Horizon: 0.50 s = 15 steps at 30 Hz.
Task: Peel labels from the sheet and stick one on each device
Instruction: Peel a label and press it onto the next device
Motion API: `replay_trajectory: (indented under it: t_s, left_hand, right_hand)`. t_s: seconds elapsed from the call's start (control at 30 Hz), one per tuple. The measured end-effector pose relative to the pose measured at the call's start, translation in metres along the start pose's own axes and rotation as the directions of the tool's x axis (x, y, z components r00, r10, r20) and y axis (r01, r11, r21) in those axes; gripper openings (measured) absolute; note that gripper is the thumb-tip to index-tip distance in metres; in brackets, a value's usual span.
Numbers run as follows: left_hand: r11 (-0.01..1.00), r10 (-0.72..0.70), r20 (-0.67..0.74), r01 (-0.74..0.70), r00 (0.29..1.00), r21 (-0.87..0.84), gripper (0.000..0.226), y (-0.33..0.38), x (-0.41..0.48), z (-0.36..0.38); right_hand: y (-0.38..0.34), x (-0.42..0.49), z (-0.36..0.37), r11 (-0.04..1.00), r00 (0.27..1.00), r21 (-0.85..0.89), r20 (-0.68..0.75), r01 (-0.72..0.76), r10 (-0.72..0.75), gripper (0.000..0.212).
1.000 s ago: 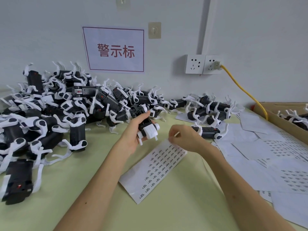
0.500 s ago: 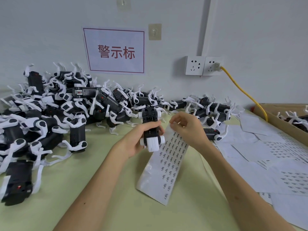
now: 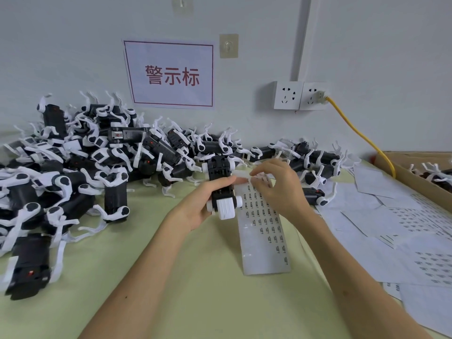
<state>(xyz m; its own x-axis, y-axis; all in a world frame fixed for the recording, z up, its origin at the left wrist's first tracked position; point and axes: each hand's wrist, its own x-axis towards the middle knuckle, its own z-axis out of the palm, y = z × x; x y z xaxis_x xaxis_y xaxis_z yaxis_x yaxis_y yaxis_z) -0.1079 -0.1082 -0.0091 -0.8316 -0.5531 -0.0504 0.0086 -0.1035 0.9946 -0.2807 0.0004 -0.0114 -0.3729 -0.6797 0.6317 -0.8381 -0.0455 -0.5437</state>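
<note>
Label sheet (image 3: 264, 236) on the green table (image 3: 195, 289), both hands at its far end.
Left hand (image 3: 198, 206) grips a black-and-white device (image 3: 221, 189), thumb across its body, just beside the sheet. Right hand (image 3: 278, 189) bends its fingers onto the sheet's far end; if they pinch a label, I cannot tell. Behind them lies a pile of devices (image 3: 102, 155).

A plain white wall (image 3: 367, 45) stands behind a pale green table (image 3: 195, 289), and on the wall are a white sign (image 3: 168, 74) with red words, two white plug sockets (image 3: 299, 95) with a yellow cable (image 3: 354, 128) coming out, and a small hook (image 3: 228, 46).
</note>
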Motion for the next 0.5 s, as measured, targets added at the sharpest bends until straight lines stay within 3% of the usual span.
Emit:
replay_trajectory:
  t_s: [0.5]
  left_hand:
    - [0.996, 0.075, -0.019, -0.076, 0.997, -0.046, 0.048, 0.0002, 0.0018, 0.0014]
  right_hand:
    - [0.0014, -0.0019, 0.0103, 0.999, 1.000, 0.033, -0.008, -0.028, 0.029, 0.010]
